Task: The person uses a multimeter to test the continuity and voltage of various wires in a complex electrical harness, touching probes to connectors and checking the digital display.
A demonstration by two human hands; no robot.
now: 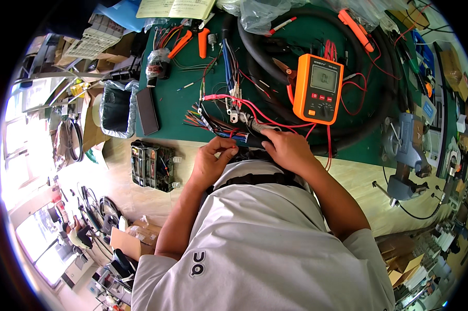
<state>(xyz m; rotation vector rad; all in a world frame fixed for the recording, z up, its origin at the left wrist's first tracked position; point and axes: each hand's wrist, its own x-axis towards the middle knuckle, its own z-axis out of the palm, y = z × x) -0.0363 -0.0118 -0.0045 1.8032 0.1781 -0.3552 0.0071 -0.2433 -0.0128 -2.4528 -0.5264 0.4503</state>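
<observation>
At the near edge of the green table, a black cable end fans out into a bundle of thin coloured wires (202, 122). My right hand (290, 150) is closed round the cable beside this bundle, fingers pointing left. Just left of it, my left hand (213, 158) has thumb and forefinger pressed together below the wires; what they pinch is too small to make out. Metal cable lugs (234, 116) lie just beyond the hands. An orange multimeter (318, 89) stands to the right, red test leads (260, 111) running from it toward the lugs.
Thick black cable (255, 67) coils across the green table (184, 96). Orange-handled pliers (191, 42) lie at the back left, a dark flat case (147, 111) at the left edge. A bench vise (406, 150) stands right; a lined bin (117, 110) and an open toolbox (152, 165) are left.
</observation>
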